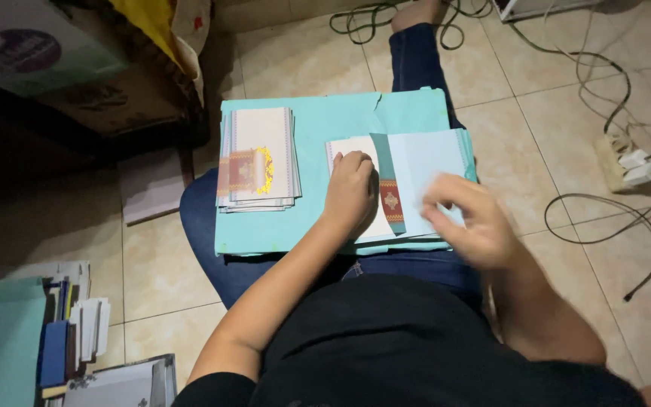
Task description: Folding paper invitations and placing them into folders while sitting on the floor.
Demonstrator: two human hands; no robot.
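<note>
The left hand [349,190] lies palm down, fingers curled loosely, pressing on the white left half of an open card [397,185] with a teal strip and red ornament down its middle. The right hand [467,218] hovers just over the card's pale blue right half, near its lower corner; it is blurred, fingers bent as if pinching, though whether it grips anything cannot be told. The card rests on a stack, on a teal board [325,120] across the person's lap. Left of the left hand, well apart, sits a neat pile of closed cards [259,160]. Bare board lies between the two piles. Right of the right hand the board's edge is close, with tiled floor [566,128] and cables [604,218] beyond.
</note>
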